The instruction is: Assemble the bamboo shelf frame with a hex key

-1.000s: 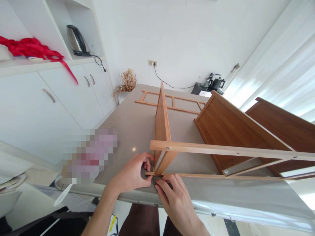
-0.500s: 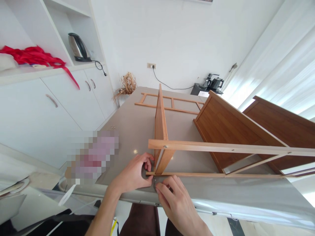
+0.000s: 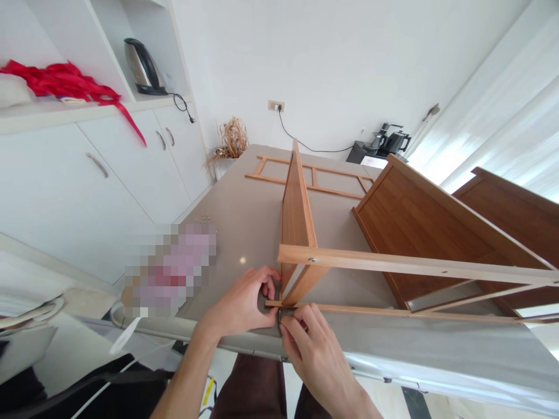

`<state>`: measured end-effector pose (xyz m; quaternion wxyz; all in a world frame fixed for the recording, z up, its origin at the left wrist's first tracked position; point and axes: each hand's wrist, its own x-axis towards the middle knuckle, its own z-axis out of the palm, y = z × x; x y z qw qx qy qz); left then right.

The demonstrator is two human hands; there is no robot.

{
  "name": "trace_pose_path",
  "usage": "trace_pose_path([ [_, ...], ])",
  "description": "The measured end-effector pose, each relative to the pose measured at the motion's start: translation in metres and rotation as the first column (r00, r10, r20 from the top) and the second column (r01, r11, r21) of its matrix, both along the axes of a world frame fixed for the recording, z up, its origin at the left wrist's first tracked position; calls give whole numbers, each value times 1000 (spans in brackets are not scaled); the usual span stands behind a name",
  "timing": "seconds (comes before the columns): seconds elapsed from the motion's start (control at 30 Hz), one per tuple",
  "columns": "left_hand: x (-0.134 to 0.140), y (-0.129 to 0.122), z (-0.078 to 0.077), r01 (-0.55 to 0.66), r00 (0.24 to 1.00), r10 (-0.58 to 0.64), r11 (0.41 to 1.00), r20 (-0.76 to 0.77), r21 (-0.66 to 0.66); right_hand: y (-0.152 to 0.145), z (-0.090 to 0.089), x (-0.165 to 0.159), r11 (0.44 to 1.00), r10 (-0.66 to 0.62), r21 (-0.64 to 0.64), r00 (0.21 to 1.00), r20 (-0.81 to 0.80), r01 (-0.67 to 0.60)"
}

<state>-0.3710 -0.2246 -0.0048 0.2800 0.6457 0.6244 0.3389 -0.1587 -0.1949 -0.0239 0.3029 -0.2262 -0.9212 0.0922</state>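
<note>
A wooden shelf unit lies on its side on the table, its shelf boards standing upright between two side rails. My left hand is at the near left corner, thumb and fingers closed around the end of the lower side rail, beside the nearest shelf board. My right hand is just right of it, thumb and forefinger pinching a small thin metal piece at the rail's outer face. My fingers partly hide this piece, and its exact kind is unclear. Above both hands runs the upper side rail, with screw heads in it.
A ladder-like wooden frame lies flat farther back on the grey table. A blurred-out pinkish package sits at the left edge. More shelf boards stand to the right. Dried plants are beyond the far left corner.
The view has shifted slightly, so the shelf unit appears a little farther right. My right fingers have come closer to the rail end with the metal piece. My left hand keeps its hold.
</note>
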Motion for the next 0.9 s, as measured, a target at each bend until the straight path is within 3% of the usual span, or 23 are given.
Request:
trace_pose_path([
  [0.47,-1,-1,-2,-17,1000,17,1000,-4,16,0,6,-1,999,-41,-18,999,-18,40],
  [0.9,0,-1,0,-15,1000,15,1000,-21,-3,0,-1,6,997,-71,-17,995,-76,70],
])
